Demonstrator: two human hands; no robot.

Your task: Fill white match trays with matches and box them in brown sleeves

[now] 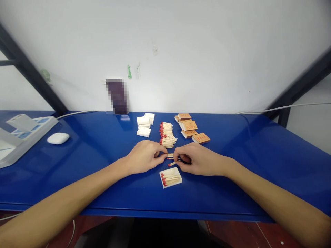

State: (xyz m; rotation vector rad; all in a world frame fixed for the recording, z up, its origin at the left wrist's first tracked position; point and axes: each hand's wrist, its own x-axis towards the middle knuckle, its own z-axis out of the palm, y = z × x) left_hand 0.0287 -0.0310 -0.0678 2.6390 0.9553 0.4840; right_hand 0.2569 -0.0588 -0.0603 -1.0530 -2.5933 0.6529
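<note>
My left hand (pixel 148 156) pinches the head ends of a few matches (pixel 170 155) lying side by side just above the table. At their other ends, the fingers of my right hand (pixel 198 159) are closed, with a red-tipped match (pixel 172 164) sticking out from between thumb and finger. Below both hands lies a white matchbox tray (pixel 180 179), partly filled with matches whose red heads point left. Beyond the hands is a long pile of loose matches (pixel 168 132), heads also to the left.
White matchbox trays (pixel 143 132) are stacked at the back, left of the pile. Orange matchbox sleeves (pixel 201 138) lie to its right. A white earphone case (pixel 58 138) and a white plastic holder (pixel 31 137) stand at left; a blurred-out phone-like object (pixel 119 96) leans on the wall.
</note>
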